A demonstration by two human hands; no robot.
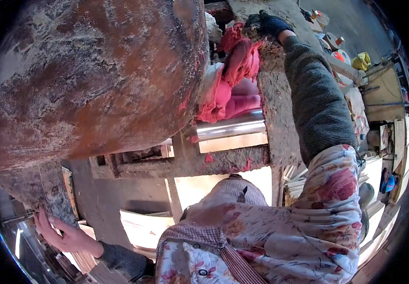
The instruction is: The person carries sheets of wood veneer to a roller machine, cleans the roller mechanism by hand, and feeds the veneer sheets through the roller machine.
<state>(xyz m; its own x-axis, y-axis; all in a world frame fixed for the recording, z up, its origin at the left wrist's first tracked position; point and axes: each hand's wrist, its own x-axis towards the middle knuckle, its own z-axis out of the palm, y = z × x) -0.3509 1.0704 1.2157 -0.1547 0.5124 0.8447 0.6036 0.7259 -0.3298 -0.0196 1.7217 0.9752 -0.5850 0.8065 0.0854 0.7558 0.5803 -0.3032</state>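
Pale sheets (145, 229) lie beyond a grimy frame (282, 113). Vivid pink material (242, 61), ragged above, smooth and bulging below, sits between frame and rusty housing (91, 80), beside a shiny roller (233, 127). The gloved right hand (267, 24) is near it, grip unclear; the left hand (69, 236) spreads loosely.

No legible text is showing.
The floral-print shirt (280, 232) is bearing script-like strokes, too small and blurred to read.
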